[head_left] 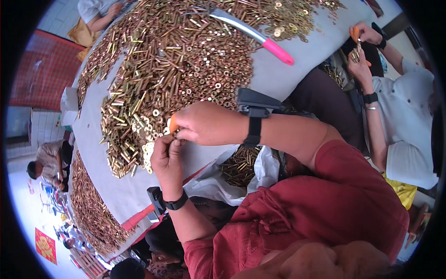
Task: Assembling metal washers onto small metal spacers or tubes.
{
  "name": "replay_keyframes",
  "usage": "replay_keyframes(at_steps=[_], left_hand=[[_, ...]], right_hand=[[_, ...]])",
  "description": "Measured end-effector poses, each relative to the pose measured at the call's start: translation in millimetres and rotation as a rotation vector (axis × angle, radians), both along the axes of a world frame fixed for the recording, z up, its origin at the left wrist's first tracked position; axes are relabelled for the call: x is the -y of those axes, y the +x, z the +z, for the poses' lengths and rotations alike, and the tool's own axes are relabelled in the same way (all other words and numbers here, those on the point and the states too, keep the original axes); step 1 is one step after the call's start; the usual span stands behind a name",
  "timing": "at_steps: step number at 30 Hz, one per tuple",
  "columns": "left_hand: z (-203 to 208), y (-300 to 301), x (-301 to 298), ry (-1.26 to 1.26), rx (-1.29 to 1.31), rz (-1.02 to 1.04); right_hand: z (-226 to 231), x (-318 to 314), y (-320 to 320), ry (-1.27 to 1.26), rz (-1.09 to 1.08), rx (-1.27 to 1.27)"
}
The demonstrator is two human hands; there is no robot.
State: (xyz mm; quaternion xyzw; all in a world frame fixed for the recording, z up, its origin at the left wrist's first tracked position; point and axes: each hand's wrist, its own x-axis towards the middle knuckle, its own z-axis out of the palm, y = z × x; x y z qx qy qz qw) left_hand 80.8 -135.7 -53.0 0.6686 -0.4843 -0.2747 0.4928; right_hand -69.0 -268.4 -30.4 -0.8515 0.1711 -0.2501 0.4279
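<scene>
My left hand (166, 160) and my right hand (204, 123) meet fingertip to fingertip over the near edge of a grey-covered table (100, 169). Both are closed in a pinch, and what sits between the fingers is too small and hidden to make out. An orange finger cover (173, 123) is on my right hand. Just beyond the fingers lie shiny flat washers (148, 153) beside a big heap of brass-coloured bolts or sleeves (134, 88). Small nuts (220, 69) cover the heap's right part. Below my right forearm, an opened white bag (267, 169) holds more long metal pieces.
A tool with a metal shaft and pink handle (278, 51) lies at the far right of the heap, near loose washers (283, 21). Another pile of metal pieces (90, 204) is at the left. A co-worker's hands (362, 51) hold metal parts at the right; other people sit around.
</scene>
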Motion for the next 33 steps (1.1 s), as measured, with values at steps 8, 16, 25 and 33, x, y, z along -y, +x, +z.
replay_keyframes(at_steps=[8,16,25,33], left_hand=[[4.9,-7.9,1.6,0.048,0.0,0.052],[14.0,0.4,2.0,-0.091,-0.38,0.395],[11.9,4.7,9.2,-0.168,-0.57,0.269],[11.4,-3.7,6.4,-0.155,-0.575,0.161]], right_hand=[[1.1,-4.2,-5.3,0.074,-0.086,0.045],[0.7,-13.1,5.2,0.518,0.065,0.148],[8.7,-31.5,-0.7,0.741,0.264,0.094],[-2.0,-28.4,8.4,0.816,0.209,0.055]])
